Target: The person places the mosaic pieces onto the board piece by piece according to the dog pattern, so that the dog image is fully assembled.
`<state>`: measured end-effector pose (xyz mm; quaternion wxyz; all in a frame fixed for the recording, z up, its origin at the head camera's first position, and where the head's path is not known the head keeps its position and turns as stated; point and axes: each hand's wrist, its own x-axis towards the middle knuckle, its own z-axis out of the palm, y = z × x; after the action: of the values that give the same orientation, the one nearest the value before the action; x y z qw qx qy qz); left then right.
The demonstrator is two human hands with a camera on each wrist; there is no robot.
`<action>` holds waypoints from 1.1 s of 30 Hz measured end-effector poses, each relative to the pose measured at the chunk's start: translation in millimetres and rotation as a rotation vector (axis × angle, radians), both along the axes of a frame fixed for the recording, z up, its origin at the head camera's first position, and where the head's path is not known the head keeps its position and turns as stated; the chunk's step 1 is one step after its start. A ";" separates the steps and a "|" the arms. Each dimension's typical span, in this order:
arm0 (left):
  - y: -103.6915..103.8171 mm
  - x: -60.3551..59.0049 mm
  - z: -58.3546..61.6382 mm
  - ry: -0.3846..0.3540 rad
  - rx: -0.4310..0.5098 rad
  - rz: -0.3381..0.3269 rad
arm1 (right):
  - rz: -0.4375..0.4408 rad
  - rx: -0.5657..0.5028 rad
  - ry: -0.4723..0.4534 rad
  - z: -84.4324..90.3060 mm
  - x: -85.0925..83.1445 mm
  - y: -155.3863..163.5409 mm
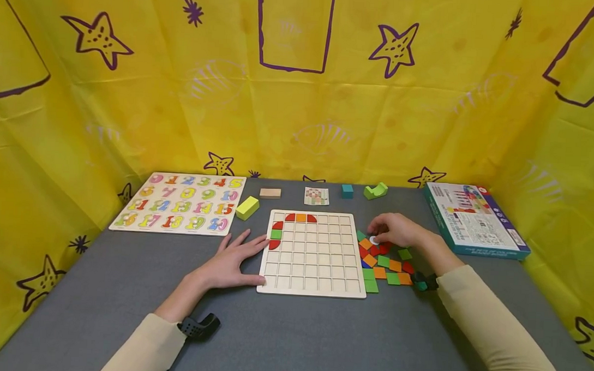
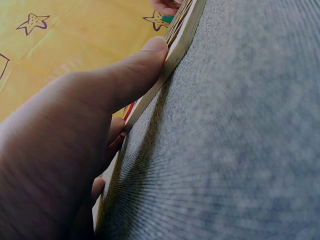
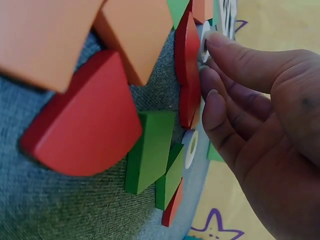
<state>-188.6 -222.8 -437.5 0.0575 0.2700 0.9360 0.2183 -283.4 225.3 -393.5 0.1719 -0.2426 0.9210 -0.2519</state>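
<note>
A light wooden grid board (image 1: 318,271) lies in the middle of the head view. Along its top row sit a red, an orange (image 1: 301,218) and another red piece; a green square (image 1: 276,234) between two red rounded pieces lines its left column. My left hand (image 1: 229,264) is spread at the board's left side, thumb and fingertips touching the edge. To the right of the board, my right hand (image 1: 399,230) pinches a small white disc (image 3: 204,43) between thumb and fingers, over a pile of colored flat pieces (image 1: 384,261). In the right wrist view, red pieces (image 3: 187,55) lie beside the disc.
A number puzzle board (image 1: 178,203) lies at the back left. Behind the grid board are a yellow block (image 1: 247,208), a plain wooden block (image 1: 270,193), a picture card (image 1: 317,196), a teal block (image 1: 347,191) and a green curved block (image 1: 376,191). A box (image 1: 477,219) lies at right.
</note>
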 end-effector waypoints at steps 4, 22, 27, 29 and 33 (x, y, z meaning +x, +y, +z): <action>0.4 0.3 0.9 0.005 0.005 -0.003 | 0.040 0.007 0.009 1.2 1.0 1.5; 0.4 0.4 0.4 0.009 0.009 -0.004 | 0.007 -0.044 0.024 7.5 1.5 1.3; 0.3 0.2 0.8 0.001 0.002 -0.001 | 0.017 -0.115 0.069 9.7 1.3 -8.5; 0.4 0.4 0.8 -0.003 -0.003 0.001 | 0.019 -0.130 0.084 9.7 1.1 -15.6; 0.4 0.2 0.6 -0.007 -0.013 0.004 | 0.021 -0.148 0.092 9.8 -0.8 -32.2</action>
<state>-188.4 -222.3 -436.9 0.0621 0.2671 0.9378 0.2130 -284.3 193.1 -383.7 0.1137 -0.2758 0.9040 -0.3061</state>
